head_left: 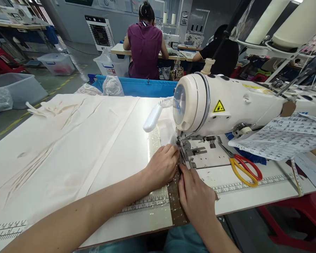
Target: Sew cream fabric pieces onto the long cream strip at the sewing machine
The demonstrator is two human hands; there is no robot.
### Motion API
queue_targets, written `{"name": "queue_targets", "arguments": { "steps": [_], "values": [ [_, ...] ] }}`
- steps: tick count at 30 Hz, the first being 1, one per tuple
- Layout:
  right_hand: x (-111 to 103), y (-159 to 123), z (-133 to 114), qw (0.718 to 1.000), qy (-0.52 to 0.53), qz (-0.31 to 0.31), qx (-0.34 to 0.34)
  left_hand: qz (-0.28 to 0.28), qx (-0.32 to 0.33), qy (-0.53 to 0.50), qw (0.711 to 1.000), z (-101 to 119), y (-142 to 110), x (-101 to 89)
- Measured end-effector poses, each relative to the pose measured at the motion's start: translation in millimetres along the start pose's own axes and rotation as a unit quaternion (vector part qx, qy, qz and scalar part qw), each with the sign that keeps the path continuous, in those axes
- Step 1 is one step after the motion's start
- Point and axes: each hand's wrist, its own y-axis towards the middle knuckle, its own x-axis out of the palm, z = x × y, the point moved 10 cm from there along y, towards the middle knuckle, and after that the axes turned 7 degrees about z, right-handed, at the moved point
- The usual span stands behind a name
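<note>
My left hand (163,166) is closed, fingers curled down just in front of the needle of a white sewing machine (200,102). What its fingertips press or hold is hidden. Beside it, my right hand (196,191) has its thumb and forefinger drawn together at the edge of the metal needle plate (205,151); anything between them is too small to name. Under and between both hands runs a brown strip (177,207) with white specks, reaching the table's front edge. Cream fabric (94,137) lies spread over the table to the left.
Scissors (244,170) with red and yellow handles lie right of my hands. Handwritten sheets (281,137) hang by the machine arm. Printed rulers (144,205) line the front edge. Beyond the table are a blue bin (139,86) and two seated people (146,49).
</note>
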Motion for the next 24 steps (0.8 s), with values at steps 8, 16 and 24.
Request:
{"name": "queue_targets", "arguments": {
  "steps": [8, 16, 24],
  "values": [
    [0.6, 13.0, -7.0, 0.999, -0.05, -0.007, -0.015, 0.001, 0.0, 0.003, 1.0, -14.1, 3.7, 1.2],
    [-21.4, -12.2, 9.0, 0.99, 0.139, 0.024, 0.018, 0.014, -0.034, -0.008, 0.999, -23.6, 5.6, -3.3],
    [9.6, -39.0, 59.7, 0.96, 0.263, -0.003, 0.101, -0.086, -0.044, -0.052, 0.994, -11.6, -11.7, -54.3]
  ]
}}
